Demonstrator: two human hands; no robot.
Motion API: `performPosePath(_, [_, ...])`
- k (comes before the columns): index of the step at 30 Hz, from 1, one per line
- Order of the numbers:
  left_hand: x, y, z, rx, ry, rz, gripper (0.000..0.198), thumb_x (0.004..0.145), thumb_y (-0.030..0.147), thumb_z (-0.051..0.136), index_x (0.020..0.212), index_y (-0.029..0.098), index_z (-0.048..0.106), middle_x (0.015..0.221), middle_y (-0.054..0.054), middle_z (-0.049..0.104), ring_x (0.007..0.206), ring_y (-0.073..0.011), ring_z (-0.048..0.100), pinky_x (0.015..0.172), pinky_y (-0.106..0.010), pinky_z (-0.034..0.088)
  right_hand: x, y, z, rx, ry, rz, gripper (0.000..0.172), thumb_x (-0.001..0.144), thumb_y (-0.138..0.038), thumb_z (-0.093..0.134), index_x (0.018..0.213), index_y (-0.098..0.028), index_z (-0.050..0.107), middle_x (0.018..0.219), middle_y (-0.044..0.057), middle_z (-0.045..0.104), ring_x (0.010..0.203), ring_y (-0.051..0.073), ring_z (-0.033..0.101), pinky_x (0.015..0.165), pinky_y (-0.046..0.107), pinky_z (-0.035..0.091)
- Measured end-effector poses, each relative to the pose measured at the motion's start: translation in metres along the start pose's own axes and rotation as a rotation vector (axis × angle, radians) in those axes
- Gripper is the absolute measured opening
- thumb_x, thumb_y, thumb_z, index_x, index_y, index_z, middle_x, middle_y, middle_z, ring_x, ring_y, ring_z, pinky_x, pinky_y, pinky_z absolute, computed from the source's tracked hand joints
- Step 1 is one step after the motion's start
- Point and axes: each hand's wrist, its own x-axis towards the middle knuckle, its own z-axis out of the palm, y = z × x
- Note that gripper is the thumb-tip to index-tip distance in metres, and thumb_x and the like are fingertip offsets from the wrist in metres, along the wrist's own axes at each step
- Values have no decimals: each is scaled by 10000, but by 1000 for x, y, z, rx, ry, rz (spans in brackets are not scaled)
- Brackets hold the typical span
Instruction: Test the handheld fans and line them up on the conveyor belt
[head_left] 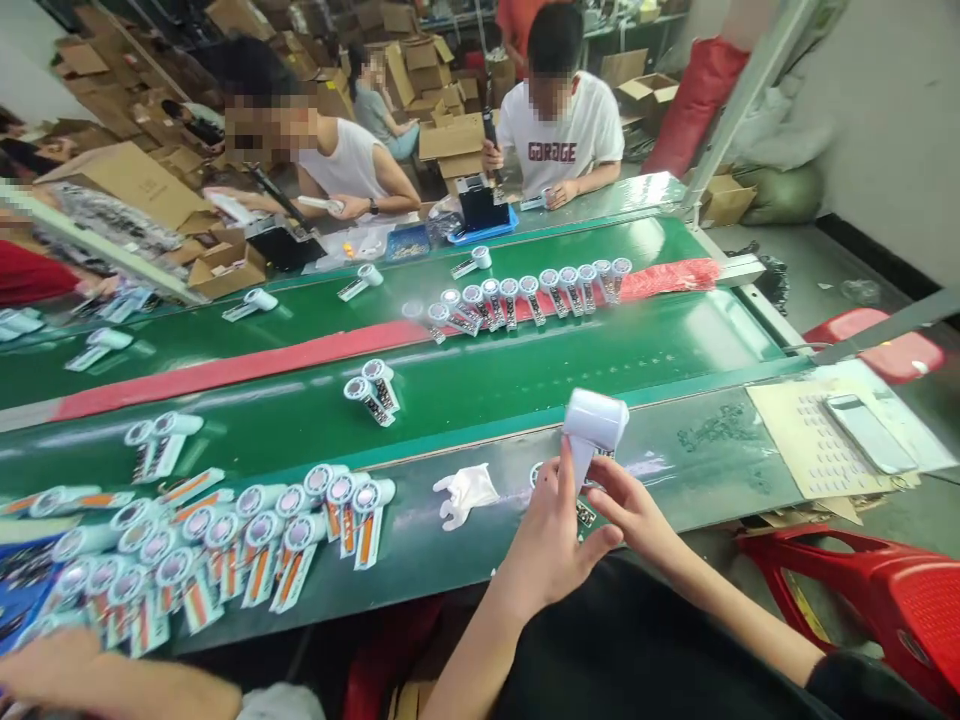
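My left hand [546, 535] holds a white hair-dryer-shaped housing [595, 418] upright by its handle, its round barrel at the top. The index finger lies along the handle, and the thumb sticks out to the right. My right hand [631, 508] is close beside the handle with its fingers apart; whether the fingertips touch it I cannot tell. Behind my hands, another housing lies on the table, mostly hidden, with part of a circuit board [585, 514] showing. A crumpled white glove or bag [466, 494] lies to the left.
Several similar housings [262, 530] crowd the table at left, near another person's arm [112, 670]. A green conveyor belt [480, 400] with a red strip [247, 372] carries more. Two people work across it. At right are a phone [870, 432], cardboard [787, 430] and a red stool [885, 600].
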Motion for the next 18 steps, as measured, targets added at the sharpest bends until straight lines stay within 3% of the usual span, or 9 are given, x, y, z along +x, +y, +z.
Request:
performPosePath(2, [19, 10, 3, 231, -87, 76, 949, 867, 670, 440, 1556, 221, -35, 1541, -197, 289, 1434, -334, 266, 1111, -548, 334, 1, -9, -10, -53, 170, 9, 470, 825, -493, 664, 1202, -228, 573, 1225, 85, 647, 1138, 235, 606, 982, 369, 491])
performPosePath(4, [38, 20, 3, 456, -101, 221, 840, 869, 592, 527, 1544, 231, 183, 1531, -182, 335, 1416, -358, 302, 1065, -547, 394, 4, -6, -34, -181, 350, 56, 479, 868, -557, 523, 1199, -212, 543, 1192, 91, 653, 1045, 229, 644, 875, 352, 538])
performPosePath(5, [46, 26, 1, 567, -43, 316, 767, 865, 550, 566, 1507, 224, 303, 1525, -180, 353, 1410, -377, 307, 1054, -558, 396, 4, -2, -50, -260, 434, 79, 492, 878, -578, 454, 1187, -203, 530, 1174, 95, 653, 1000, 228, 655, 814, 343, 551])
performPosePath(8, [70, 45, -6, 714, 280, 693, 451, 869, 427, 624, 1255, 195, 601, 1412, -173, 505, 1333, -369, 416, 1053, -566, 366, 0, 18, -101, -468, 661, 142, 420, 863, -543, 419, 1026, -175, 538, 1010, 99, 668, 876, 233, 661, 697, 328, 535])
performPosePath(11, [90, 66, -9, 600, 490, 1051, 227, 882, 391, 623, 957, 186, 682, 1127, -130, 678, 1148, -282, 563, 1044, -525, 364, -12, 40, -137, -666, 843, 238, 212, 810, -390, 548, 801, -181, 516, 796, 68, 635, 802, 244, 637, 701, 333, 479])
performPosePath(14, [102, 84, -9, 523, 611, 1271, 234, 888, 415, 610, 833, 197, 677, 909, -82, 712, 1019, -235, 602, 1036, -501, 375, -22, 63, -145, -850, 913, 331, 125, 779, -240, 605, 754, -182, 498, 823, 70, 627, 849, 260, 626, 755, 346, 440])
performPosePath(18, [111, 100, -9, 495, 703, 1482, 241, 891, 460, 596, 792, 260, 686, 777, -18, 692, 861, -189, 555, 1048, -477, 373, -22, 84, -132, -988, 870, 398, 102, 803, -195, 616, 862, -170, 536, 1011, 113, 636, 970, 282, 613, 808, 357, 441])
